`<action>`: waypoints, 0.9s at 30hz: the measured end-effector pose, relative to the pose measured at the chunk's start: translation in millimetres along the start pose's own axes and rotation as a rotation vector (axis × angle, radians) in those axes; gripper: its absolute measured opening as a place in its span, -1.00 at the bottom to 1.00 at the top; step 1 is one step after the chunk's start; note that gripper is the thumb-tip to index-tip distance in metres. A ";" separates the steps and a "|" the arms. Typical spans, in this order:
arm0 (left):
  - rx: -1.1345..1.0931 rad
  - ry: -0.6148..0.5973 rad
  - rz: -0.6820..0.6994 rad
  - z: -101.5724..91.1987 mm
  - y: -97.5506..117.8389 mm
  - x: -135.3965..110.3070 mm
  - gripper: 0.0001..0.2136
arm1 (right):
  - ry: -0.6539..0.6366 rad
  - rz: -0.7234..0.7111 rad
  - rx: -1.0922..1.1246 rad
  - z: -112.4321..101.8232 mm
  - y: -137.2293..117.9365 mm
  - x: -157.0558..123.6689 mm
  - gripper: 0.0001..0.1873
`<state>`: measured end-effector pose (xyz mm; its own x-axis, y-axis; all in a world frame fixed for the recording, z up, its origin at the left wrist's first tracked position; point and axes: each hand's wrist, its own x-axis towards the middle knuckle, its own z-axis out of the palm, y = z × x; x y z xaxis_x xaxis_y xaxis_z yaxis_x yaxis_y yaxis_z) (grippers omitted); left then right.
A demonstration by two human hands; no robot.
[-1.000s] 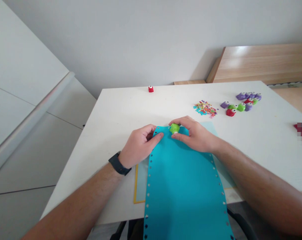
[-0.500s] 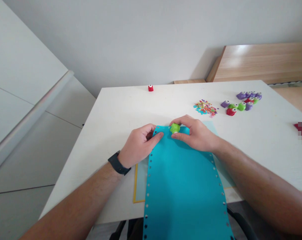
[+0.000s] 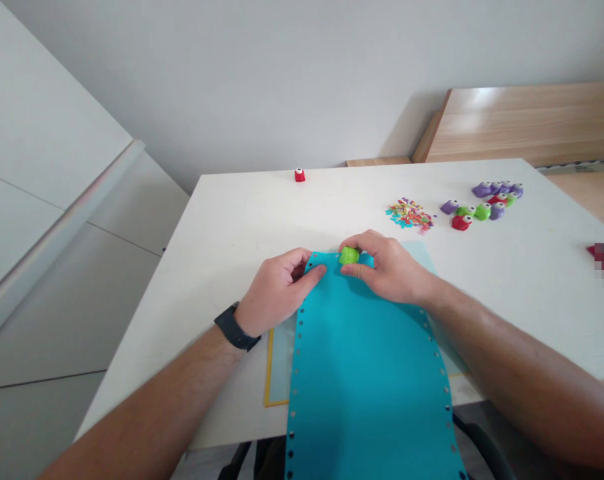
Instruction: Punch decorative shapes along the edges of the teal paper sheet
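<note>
A long sheet of turquoise paper point(image 3: 367, 367) has small shapes punched along both sides and runs off the table's front edge. My left hand point(image 3: 287, 287) pinches its far left corner, thumb on top. At the far edge of the sheet, my right hand point(image 3: 387, 270) grips a green craft punch point(image 3: 349, 255) between thumb and fingers. The punch sits over that edge, a little right of my left thumb. Several punched holes show near the left corner. What lies under the punch is hidden.
A heap of colourful paper cutouts point(image 3: 411, 215) lies beyond my right hand. Farther right stand several purple, green and red punches point(image 3: 483, 211). One red punch point(image 3: 299, 175) is at the table's back edge. Under the sheet lies a pale, yellow-edged board point(image 3: 277, 367).
My right thumb and the green punch have shifted very slightly, and the punch looks a little tilted or pressed. My left hand keeps its hold on the paper; the view has moved slightly.
</note>
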<state>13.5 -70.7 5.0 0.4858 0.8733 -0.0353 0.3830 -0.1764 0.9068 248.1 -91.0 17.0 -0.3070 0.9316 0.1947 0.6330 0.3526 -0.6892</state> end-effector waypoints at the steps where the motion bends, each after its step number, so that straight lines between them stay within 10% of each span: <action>1: 0.006 0.000 0.000 -0.2 0.1 0.1 -0.74 | 0.000 0.003 -0.006 0.2 -0.1 0.2 -0.76; 27: 0.037 0.021 -0.006 -1.3 -0.2 0.0 -0.73 | 0.051 -0.083 -0.028 -1.7 -1.7 0.3 -0.71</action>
<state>12.5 -70.1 5.4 0.4668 0.8838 -0.0314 0.4151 -0.1876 0.8902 248.1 -91.2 19.4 -0.3230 0.9021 0.2862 0.6267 0.4305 -0.6496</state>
